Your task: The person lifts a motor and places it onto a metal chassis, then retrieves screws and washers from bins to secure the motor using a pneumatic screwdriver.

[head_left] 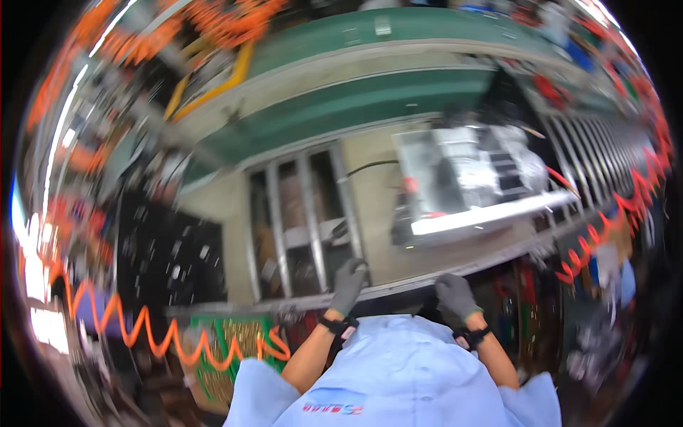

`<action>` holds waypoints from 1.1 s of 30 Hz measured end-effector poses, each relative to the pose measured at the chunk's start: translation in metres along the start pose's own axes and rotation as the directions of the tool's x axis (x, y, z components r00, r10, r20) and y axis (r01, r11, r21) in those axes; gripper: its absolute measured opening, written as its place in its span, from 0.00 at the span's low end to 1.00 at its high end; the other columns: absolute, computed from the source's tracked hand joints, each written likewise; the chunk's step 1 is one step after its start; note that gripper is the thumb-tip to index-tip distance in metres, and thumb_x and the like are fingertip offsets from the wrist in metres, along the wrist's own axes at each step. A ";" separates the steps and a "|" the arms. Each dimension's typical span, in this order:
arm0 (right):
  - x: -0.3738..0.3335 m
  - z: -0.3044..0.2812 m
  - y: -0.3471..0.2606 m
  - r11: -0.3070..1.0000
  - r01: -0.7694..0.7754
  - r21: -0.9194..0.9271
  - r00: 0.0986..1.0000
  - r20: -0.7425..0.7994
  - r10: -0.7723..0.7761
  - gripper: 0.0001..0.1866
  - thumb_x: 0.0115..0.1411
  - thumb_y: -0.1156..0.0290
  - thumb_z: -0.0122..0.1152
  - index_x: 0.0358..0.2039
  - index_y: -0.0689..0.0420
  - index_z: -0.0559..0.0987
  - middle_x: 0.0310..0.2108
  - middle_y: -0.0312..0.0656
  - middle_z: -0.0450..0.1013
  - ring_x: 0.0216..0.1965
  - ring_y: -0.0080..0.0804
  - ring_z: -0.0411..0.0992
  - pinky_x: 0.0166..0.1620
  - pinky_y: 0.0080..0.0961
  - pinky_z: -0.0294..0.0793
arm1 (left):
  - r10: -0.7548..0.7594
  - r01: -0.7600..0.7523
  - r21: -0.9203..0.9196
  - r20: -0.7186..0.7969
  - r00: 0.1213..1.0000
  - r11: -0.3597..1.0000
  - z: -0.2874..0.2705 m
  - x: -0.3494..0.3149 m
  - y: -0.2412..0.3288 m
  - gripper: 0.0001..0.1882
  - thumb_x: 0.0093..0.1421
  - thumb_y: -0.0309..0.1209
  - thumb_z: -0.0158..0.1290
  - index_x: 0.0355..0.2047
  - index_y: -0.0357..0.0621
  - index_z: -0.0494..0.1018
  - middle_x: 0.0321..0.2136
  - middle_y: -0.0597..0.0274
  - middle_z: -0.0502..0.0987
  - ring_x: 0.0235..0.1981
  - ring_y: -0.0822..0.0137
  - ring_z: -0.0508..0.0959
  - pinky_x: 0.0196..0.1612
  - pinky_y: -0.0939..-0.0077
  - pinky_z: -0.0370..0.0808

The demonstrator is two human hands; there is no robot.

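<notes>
My left hand (348,285), in a grey glove, is at the near edge of the workbench (380,252), beside the lower end of a metal roller frame (310,224). My right hand (457,296), gloved the same way, is at that edge farther right, below a silver tray-like unit (420,167). White wrapped parts (462,153) lie in the unit, and a bright strip (494,213) runs along its near side. Both hands look bent at the fingers, but blur hides how far they close. No held object shows in either one.
A black panel with small pale pieces (171,249) is at the left. Orange coiled hoses (146,331) hang at both sides. A green-edged tray of brass-coloured parts (220,349) sits low left. Metal rollers (580,156) continue at right, and a green-edged line (370,96) runs behind.
</notes>
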State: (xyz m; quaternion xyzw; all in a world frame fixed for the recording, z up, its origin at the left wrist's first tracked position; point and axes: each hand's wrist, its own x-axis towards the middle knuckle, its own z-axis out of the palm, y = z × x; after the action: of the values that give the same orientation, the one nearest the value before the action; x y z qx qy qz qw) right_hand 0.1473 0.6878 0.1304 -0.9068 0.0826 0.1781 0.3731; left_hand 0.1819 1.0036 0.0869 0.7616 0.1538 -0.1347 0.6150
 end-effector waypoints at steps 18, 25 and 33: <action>-0.018 -0.023 0.070 0.923 0.229 -0.309 0.941 0.312 -0.129 0.13 0.61 0.65 0.56 0.37 0.59 0.82 0.38 0.56 0.80 0.43 0.59 0.78 0.46 0.47 0.77 | 0.098 0.360 0.904 -0.390 0.916 0.232 -0.133 -0.101 -0.198 0.19 0.66 0.37 0.47 0.55 0.47 0.76 0.54 0.52 0.78 0.56 0.55 0.77 0.57 0.54 0.75; -0.021 -0.004 0.029 0.898 0.194 -0.396 0.955 0.285 -0.080 0.13 0.63 0.64 0.53 0.38 0.58 0.81 0.38 0.54 0.80 0.43 0.56 0.79 0.46 0.53 0.78 | 0.112 0.001 0.958 0.033 0.993 -0.287 -0.177 -0.097 -0.241 0.23 0.65 0.41 0.45 0.58 0.54 0.76 0.60 0.54 0.76 0.61 0.56 0.76 0.58 0.54 0.74; -0.038 0.029 0.007 0.936 0.081 -0.342 0.942 0.334 0.041 0.16 0.62 0.61 0.55 0.41 0.59 0.82 0.41 0.54 0.81 0.47 0.54 0.79 0.49 0.50 0.78 | -0.148 0.046 0.994 -0.032 0.989 0.098 -0.147 -0.084 -0.238 0.15 0.66 0.40 0.46 0.49 0.53 0.74 0.50 0.56 0.75 0.52 0.58 0.75 0.53 0.57 0.73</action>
State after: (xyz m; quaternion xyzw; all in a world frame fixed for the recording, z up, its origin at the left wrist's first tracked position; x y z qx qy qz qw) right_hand 0.1025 0.7041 0.1218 -0.9156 -0.0246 0.3382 0.2159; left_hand 0.0125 1.1880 -0.0625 0.9594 0.0504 -0.2717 -0.0571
